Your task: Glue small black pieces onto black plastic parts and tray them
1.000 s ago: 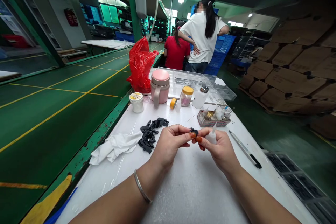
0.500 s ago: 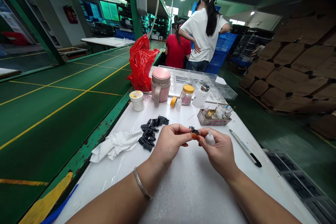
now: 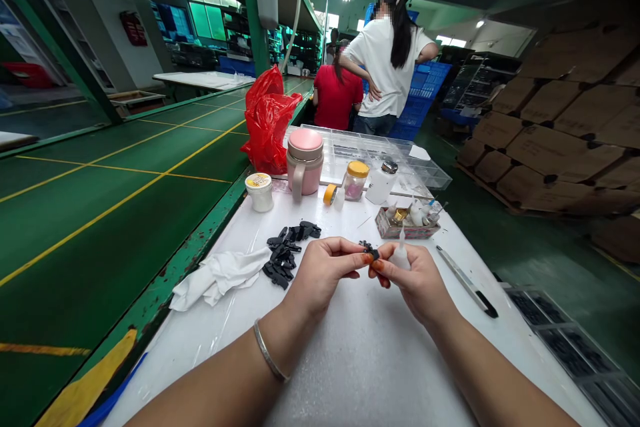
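My left hand (image 3: 325,270) is closed, its fingertips pinching a small black part (image 3: 370,250) above the white table (image 3: 350,360). Fine detail of that part is too small to make out. Close beside it, my right hand (image 3: 413,277) is closed around a small white squeeze bottle (image 3: 401,255), whose thin nozzle points up. The right thumb and index fingertips are at the right end of the black part; whether they grip it too I cannot tell. A pile of black plastic pieces (image 3: 283,257) lies left of my left hand, partly overlapping a white cloth (image 3: 217,273).
Behind my hands stand a white tub (image 3: 259,193), pink mug (image 3: 305,167), yellow tape roll (image 3: 329,195), yellow-lidded jar (image 3: 356,181), white dispenser bottle (image 3: 382,183) and a small box of bottles (image 3: 407,230). A utility knife (image 3: 467,281) lies right. Two people (image 3: 385,67) are beyond the table.
My right hand has shifted slightly, and the squeeze bottle has turned so that its nozzle stands more upright. The right fingertips have moved a little on the black part. My left hand stays nearly still.
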